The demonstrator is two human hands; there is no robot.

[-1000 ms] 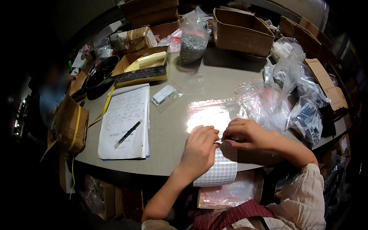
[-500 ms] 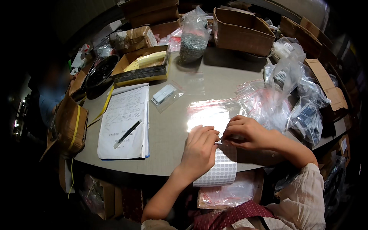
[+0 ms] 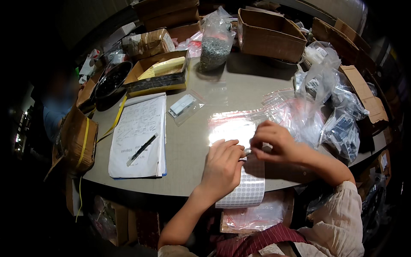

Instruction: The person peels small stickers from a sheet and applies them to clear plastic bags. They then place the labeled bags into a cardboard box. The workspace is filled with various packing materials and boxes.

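Note:
A white sheet of small round grey stickers (image 3: 243, 188) lies before me, its near end bent down over the table's edge. My left hand (image 3: 223, 167) is closed on the sheet's upper part, fingers together and curving to the right; the thumb is mostly hidden. Just right of those fingertips, my right hand (image 3: 276, 142) hovers slightly raised, thumb and fingers pinched. Whatever is in that pinch is too small to make out. Beyond both hands, clear zip bags (image 3: 231, 122) with red seal lines lie flat and shine under the light.
Left of my hands, a pen (image 3: 142, 149) rests on a written notepad (image 3: 135, 124). A bagged white part (image 3: 184, 107) lies farther back. Open cardboard boxes (image 3: 272, 38) and a bag of small metal pieces (image 3: 215, 49) line the far side. Filled plastic bags (image 3: 342, 132) crowd the right.
My right hand has lifted a little up and to the right, away from the left fingertips. My left hand and the sticker sheet have hardly moved.

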